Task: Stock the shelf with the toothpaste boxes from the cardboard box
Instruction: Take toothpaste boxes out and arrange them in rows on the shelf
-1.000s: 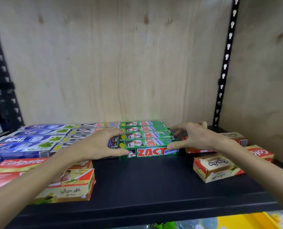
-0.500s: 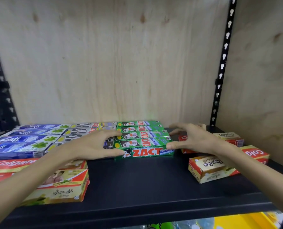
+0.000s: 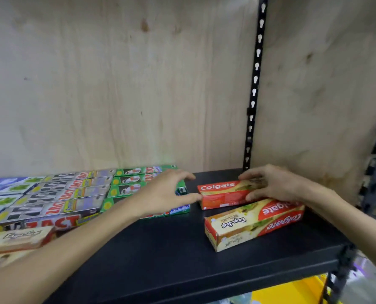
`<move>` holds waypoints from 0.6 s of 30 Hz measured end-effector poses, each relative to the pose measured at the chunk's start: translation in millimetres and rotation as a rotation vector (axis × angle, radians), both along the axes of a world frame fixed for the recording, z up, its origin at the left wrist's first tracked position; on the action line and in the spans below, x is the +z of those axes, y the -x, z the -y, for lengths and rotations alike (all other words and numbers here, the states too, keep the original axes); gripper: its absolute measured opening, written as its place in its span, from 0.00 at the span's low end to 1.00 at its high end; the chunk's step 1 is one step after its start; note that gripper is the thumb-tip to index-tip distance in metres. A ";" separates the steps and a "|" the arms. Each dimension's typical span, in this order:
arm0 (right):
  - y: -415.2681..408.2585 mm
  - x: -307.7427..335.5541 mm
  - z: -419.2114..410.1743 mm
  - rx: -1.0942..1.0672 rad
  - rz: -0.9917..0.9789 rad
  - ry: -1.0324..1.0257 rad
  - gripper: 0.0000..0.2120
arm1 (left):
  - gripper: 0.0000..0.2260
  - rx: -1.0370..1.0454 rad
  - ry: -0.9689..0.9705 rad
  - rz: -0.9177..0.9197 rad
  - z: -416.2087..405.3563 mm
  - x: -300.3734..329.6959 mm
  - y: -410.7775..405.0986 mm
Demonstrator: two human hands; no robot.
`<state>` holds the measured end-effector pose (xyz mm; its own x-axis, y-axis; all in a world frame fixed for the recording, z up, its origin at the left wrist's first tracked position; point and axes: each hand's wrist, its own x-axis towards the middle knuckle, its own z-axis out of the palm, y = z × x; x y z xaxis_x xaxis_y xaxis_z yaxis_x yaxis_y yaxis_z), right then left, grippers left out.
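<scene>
Already the shelf point(image 3: 182, 255) carries most stock: blue boxes point(image 3: 5, 189), grey Zact boxes point(image 3: 57, 198) and green Zact "Whitening" boxes point(image 3: 138, 178) in rows along its back-left. Two red Colgate boxes point(image 3: 252, 220) lie loose near the right edge, unaligned. Right hand point(image 3: 277, 183) grips the rear one; left hand point(image 3: 165, 191), fingers spread, touches its end. No cardboard box shows.

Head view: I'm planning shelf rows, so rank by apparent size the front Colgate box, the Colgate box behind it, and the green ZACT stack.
1. green ZACT stack, though the left hand hides part.
2. front Colgate box.
3. rear Colgate box; it probably only looks smaller because it is farther and partly covered by the right hand.
</scene>
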<state>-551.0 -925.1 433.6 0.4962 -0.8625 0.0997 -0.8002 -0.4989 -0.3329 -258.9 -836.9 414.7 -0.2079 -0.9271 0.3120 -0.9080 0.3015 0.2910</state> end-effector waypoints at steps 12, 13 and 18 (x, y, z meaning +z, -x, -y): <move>-37.5 -13.5 78.2 0.031 0.022 0.111 0.22 | 0.19 0.100 -0.016 0.087 91.5 8.2 3.0; -43.7 -14.0 86.9 0.042 0.013 0.114 0.22 | 0.18 0.110 -0.008 0.107 98.4 9.6 -2.9; -63.0 -13.6 115.0 -0.109 -0.090 0.191 0.36 | 0.17 0.177 0.050 0.175 125.3 17.3 -25.2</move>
